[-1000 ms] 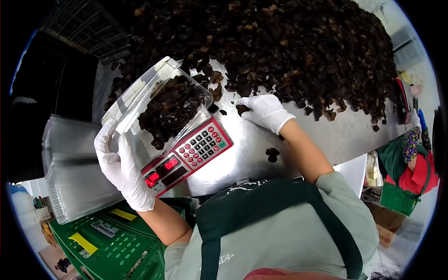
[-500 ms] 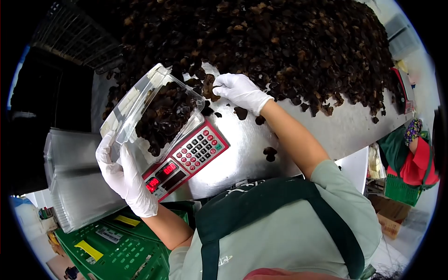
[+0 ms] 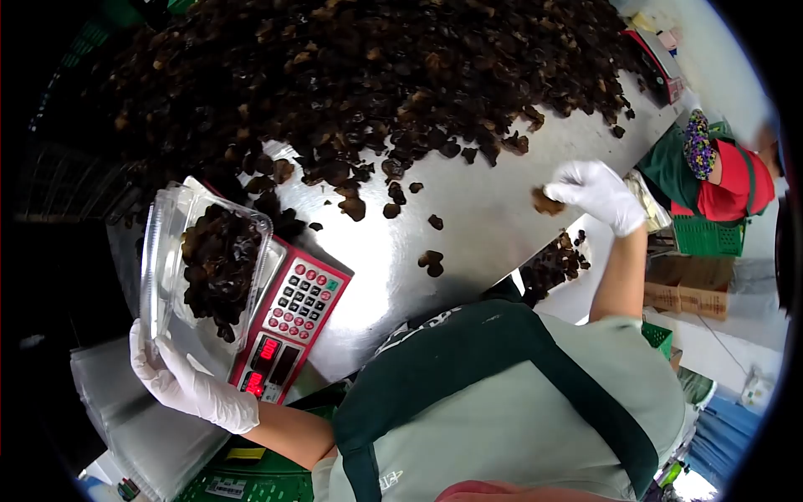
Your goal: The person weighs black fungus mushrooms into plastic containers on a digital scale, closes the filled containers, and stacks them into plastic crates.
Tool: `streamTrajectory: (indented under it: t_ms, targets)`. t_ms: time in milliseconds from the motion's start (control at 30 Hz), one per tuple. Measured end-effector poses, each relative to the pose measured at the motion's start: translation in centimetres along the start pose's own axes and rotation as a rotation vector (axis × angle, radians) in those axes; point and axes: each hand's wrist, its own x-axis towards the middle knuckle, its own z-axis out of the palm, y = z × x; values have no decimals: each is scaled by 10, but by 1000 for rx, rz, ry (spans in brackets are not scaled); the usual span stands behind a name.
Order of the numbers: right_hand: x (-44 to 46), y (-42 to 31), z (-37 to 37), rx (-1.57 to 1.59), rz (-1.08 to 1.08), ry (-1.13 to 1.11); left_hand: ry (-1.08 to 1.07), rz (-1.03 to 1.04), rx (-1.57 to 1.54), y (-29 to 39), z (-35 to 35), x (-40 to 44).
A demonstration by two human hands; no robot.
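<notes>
My left hand point(image 3: 191, 386), in a white glove, grips the near edge of a clear plastic clamshell box point(image 3: 261, 243) with its lid raised. A heap of dark wood ear mushrooms point(image 3: 219, 266) fills its tray. The box rests on a red digital scale point(image 3: 305, 289) with a lit red display. Over at the right, my gloved right hand point(image 3: 595, 194) is closed on a single brownish wood ear piece point(image 3: 548, 202), held near the table edge above a white bin point(image 3: 585, 289) with dark pieces in it.
A large pile of wood ears point(image 3: 360, 75) covers the back of the steel table point(image 3: 493, 201). Stacked clear boxes point(image 3: 150, 427) and a green crate point(image 3: 238, 473) are at lower left. A person in a red apron point(image 3: 736, 180) and a second scale point(image 3: 657, 63) are at right.
My right hand has moved from beside the box to the table's right edge with the wood ear piece. My view has shifted right. My left hand stays on the box.
</notes>
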Motion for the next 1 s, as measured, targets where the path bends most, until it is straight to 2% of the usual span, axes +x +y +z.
streamTrajectory:
  t_ms: [100,167,233,300,367,400,433,500,533,567,600,633,700,767,833,867,900,967,1000]
  targets:
    - [-16,19,13,-844,163,361,35,-9,-4,17,18,1]
    - [-2,17,46,-568,-250,529,61,-3,17,18,24,0]
    - [10,-9,90,-482,-536,337,12,15,25,16,22,0]
    - [8,-41,135,-375,-654,41,-38,-17,-38,11,17,-1]
    - [17,-57,169,-455,-697,-160,-22,-6,66,22,22,-6]
    - [26,-58,185,-481,-668,-179,-31,5,79,18,19,-3]
    - [35,-71,187,-474,-730,-190,-31,13,92,14,15,0]
    - [49,-104,179,-117,-863,-208,-55,-12,-35,21,14,-2]
    - [50,-132,173,46,-963,-145,-69,-55,-37,18,15,0]
    - [42,-194,158,293,-1058,-116,-60,-72,-40,19,8,5]
    - [48,-218,164,356,-1180,-60,-58,-53,-71,18,9,5]
    - [56,-240,167,343,-1200,-142,-87,-35,-52,19,9,6]
    - [63,-275,182,216,-1273,-101,-100,-25,-85,8,4,10]
    - [54,-290,186,-23,-1362,197,-132,-11,-80,6,-1,10]
    - [41,-298,200,10,-1511,172,-134,8,-85,10,1,7]
    - [31,-300,205,-196,-1575,168,-149,20,-50,8,0,8]
    - [26,-301,217,-241,-1664,133,-151,47,-46,5,-1,8]
    - [27,-294,240,-411,-1713,21,-132,40,-49,-1,-1,8]
    - [25,-294,243,-501,-1621,-48,-131,59,-57,-2,-1,8]
